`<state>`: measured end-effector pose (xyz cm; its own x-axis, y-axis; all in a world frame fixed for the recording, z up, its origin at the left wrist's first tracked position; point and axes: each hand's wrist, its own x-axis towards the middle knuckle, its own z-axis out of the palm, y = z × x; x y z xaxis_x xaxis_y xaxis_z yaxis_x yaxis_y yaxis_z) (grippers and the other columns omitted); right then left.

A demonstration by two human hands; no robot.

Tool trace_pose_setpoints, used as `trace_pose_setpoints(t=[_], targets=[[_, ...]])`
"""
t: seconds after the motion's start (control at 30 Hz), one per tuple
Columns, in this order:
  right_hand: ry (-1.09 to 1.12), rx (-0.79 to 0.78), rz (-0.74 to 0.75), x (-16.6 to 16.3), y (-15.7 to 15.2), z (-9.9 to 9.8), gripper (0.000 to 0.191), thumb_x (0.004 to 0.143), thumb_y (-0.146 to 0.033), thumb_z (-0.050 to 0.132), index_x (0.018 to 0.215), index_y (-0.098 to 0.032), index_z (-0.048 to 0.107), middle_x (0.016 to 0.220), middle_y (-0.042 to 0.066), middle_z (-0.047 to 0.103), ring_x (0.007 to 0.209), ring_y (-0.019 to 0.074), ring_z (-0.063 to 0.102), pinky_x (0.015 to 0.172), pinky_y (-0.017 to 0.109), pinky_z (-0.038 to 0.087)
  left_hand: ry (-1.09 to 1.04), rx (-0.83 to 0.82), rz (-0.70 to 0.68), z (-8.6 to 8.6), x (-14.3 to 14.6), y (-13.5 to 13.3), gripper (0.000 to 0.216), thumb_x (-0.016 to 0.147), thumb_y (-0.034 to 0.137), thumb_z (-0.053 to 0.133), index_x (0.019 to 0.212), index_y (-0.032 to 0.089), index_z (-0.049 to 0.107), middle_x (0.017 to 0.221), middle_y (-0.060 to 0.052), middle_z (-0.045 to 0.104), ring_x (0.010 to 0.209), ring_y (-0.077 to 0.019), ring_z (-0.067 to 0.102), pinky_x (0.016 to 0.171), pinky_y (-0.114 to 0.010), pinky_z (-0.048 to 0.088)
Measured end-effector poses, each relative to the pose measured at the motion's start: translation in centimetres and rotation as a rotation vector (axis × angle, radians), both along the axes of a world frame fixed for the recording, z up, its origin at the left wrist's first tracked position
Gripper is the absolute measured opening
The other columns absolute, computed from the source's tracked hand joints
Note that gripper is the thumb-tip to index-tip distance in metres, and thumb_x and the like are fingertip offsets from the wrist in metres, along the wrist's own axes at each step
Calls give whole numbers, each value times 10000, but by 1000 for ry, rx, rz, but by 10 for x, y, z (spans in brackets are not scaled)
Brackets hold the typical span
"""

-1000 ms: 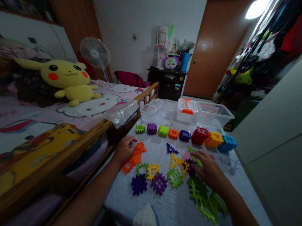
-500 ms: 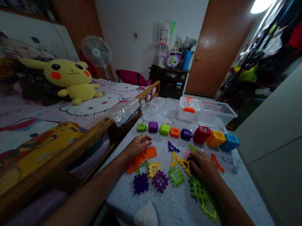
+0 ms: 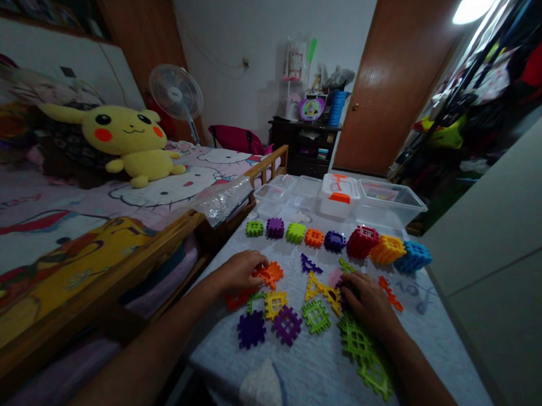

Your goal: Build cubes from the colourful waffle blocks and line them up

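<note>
My left hand (image 3: 241,270) reaches over the left of the table, its fingers bent onto an orange interlocking building piece (image 3: 273,276) and pinching its edge. My right hand (image 3: 361,294) lies low with loosely curved fingers, partly covering the pieces under it. By its fingertips is a pale pink piece (image 3: 335,277). Yellow triangular pieces (image 3: 323,291) lie just left of it, and green lattice pieces (image 3: 359,341) are below its wrist. Between the hands lie a yellow window piece (image 3: 275,305), a purple window piece (image 3: 287,324), a dark blue square (image 3: 251,329) and a green square (image 3: 316,317).
A row of colour-sorted stacks, including a red stack (image 3: 362,241) and a blue stack (image 3: 413,256), crosses the table. Behind stand clear plastic bins (image 3: 390,202) and a lidded box with orange latches (image 3: 338,197). A wooden bed rail (image 3: 180,226) borders the left side.
My left hand has moved down onto the orange pieces, and its fingers have closed on one. My right hand has stayed in place.
</note>
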<state>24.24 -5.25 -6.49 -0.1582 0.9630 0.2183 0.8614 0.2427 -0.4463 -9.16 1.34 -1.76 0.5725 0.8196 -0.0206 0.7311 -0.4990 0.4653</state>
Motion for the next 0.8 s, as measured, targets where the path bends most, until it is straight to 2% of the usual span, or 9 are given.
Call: trace_pose_setpoints(t=[0.13, 0.27, 0.4, 0.47, 0.53, 0.67, 0.8], targets=[[0, 4, 0, 1, 1, -1, 248, 865, -260, 477, 1017, -199, 663, 1025, 88, 667, 970, 243, 590, 870, 399, 468, -68, 8, -20, 10, 7, 5, 170, 742, 268, 603, 869, 192, 687, 868, -44, 690, 815, -206, 625, 737, -287, 455], [-9, -5, 1, 1, 1, 0, 247, 861, -251, 477, 1012, -192, 664, 1004, 90, 669, 950, 242, 593, 854, 399, 475, -214, 30, -44, 13, 33, 1, 106, 766, 242, 610, 841, 191, 664, 853, -32, 682, 802, -180, 618, 733, -279, 460], [9, 3, 6, 1, 1, 1, 239, 868, -260, 476, 998, -204, 669, 999, 82, 672, 940, 234, 598, 852, 389, 481, -265, 72, -131, 7, 58, -2, 212, 755, 200, 642, 966, 190, 646, 1017, -63, 670, 968, -206, 609, 862, -309, 461], [25, 14, -1, 2, 0, -1, 241, 868, -266, 481, 1003, -200, 670, 1006, 85, 673, 946, 231, 603, 857, 382, 483, -197, 93, -164, 2, 58, 0, 345, 739, 199, 662, 1081, 194, 613, 1169, -86, 622, 1106, -230, 557, 967, -340, 421], [32, 24, -11, 3, 1, -2, 248, 867, -270, 484, 1009, -190, 671, 1011, 91, 673, 950, 231, 609, 858, 379, 486, -45, 83, -138, -2, 48, 4, 453, 722, 251, 687, 1157, 192, 578, 1253, -103, 569, 1171, -258, 510, 1012, -371, 390], [23, 28, -10, 4, 2, -5, 267, 867, -273, 479, 1019, -178, 676, 1013, 100, 676, 950, 237, 613, 861, 392, 487, 269, 35, -39, -10, 27, 9, 569, 661, 393, 713, 1170, 183, 572, 1182, -114, 575, 1106, -297, 525, 953, -389, 420], [33, 33, -12, 5, 3, -5, 255, 858, -281, 488, 1005, -195, 678, 998, 91, 682, 942, 240, 614, 853, 397, 492, 268, 24, -23, -12, 27, 7, 577, 652, 341, 684, 1191, 181, 559, 1094, -103, 603, 989, -271, 572, 867, -354, 447]])
